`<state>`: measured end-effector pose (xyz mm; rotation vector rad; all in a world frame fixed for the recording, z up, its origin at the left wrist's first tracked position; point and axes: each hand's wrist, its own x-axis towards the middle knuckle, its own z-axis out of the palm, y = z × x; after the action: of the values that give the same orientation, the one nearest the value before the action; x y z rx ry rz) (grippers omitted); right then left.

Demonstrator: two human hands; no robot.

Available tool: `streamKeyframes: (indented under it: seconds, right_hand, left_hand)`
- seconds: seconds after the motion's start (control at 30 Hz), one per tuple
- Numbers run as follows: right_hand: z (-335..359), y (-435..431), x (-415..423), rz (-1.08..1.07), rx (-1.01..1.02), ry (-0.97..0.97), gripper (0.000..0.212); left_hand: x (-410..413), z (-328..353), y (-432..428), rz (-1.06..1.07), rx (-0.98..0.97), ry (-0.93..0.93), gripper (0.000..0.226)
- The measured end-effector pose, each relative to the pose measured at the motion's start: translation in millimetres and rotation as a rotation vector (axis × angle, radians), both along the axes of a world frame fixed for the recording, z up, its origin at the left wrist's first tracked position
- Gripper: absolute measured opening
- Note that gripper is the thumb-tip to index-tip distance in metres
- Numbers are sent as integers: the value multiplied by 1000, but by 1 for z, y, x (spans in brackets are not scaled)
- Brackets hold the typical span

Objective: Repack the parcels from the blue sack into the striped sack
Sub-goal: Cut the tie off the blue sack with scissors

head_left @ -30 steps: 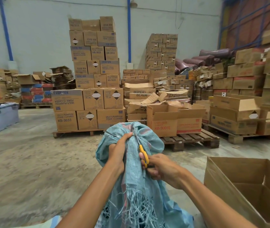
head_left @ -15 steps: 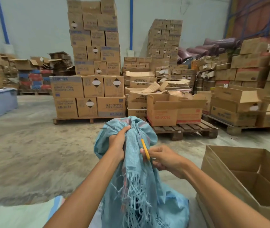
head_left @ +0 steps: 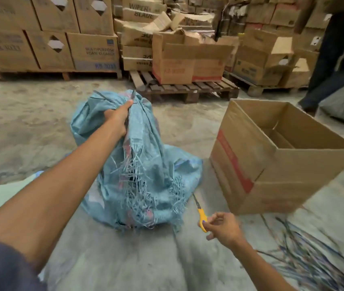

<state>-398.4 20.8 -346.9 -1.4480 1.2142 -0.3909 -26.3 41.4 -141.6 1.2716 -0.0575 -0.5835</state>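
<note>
The blue sack (head_left: 146, 164) is stood on the concrete floor (head_left: 20, 127) in the middle of the view, slumped and frayed, with loose woven strands hanging from its side. Its gathered neck is gripped by the left hand (head_left: 117, 120), whose fingers are curled into the bunched cloth at the top. The right hand (head_left: 221, 227) is held apart from the sack, low and to the right of its foot. A yellow-handled cutter (head_left: 201, 215) is pinched between its thumb and fingers, with the dark blade pointed up towards the sack's lower edge; whether the blade touches the cloth cannot be told.

An open cardboard box (head_left: 271, 171) is set just right of the sack; a red band is printed on its side, but the lettering is blurred. Cut strands (head_left: 313, 261) are scattered on the floor to the right of the right hand. A pale green sheet (head_left: 1, 198) is seen under the left forearm.

Behind, "MULTI-PURPOSE FOAM CLEANER" is read on one stacked carton (head_left: 97, 51), with a blurred code beginning "KB" beneath it. "WIPER BLADE" is printed on another carton (head_left: 141, 9). The red print on a carton on the pallet (head_left: 173, 68) is too blurred to be read.
</note>
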Motion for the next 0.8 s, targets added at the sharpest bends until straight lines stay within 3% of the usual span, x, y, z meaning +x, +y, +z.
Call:
streamKeyframes:
  seconds: [0.1,0.2,0.3,0.43,0.53,0.7,0.8]
  right_hand:
    - [-53,26,-23,-74,-108,344,36]
    - [-74,49,-19,-41,-149,704,43]
    - [-83,58,-3,-19,-95,819,58]
    - [-78,45,14,116,-23,810,52]
    - [-59,32,27,196,-156,714,19]
    - [30,2,80,47,-496,188,6]
    - [103,-12,120,-6,-626,-33,24]
  left_hand:
    - [3,-5,-1,-50,23,-23,64]
    - [4,-12,1,-84,63,-25,72]
    - [5,-16,7,-145,67,-40,81]
    - [12,-22,13,-188,93,-43,87]
    - [13,-22,15,-233,99,-26,94]
    - [0,-7,19,-348,91,-42,61]
    - [-9,-3,25,-400,77,-59,55]
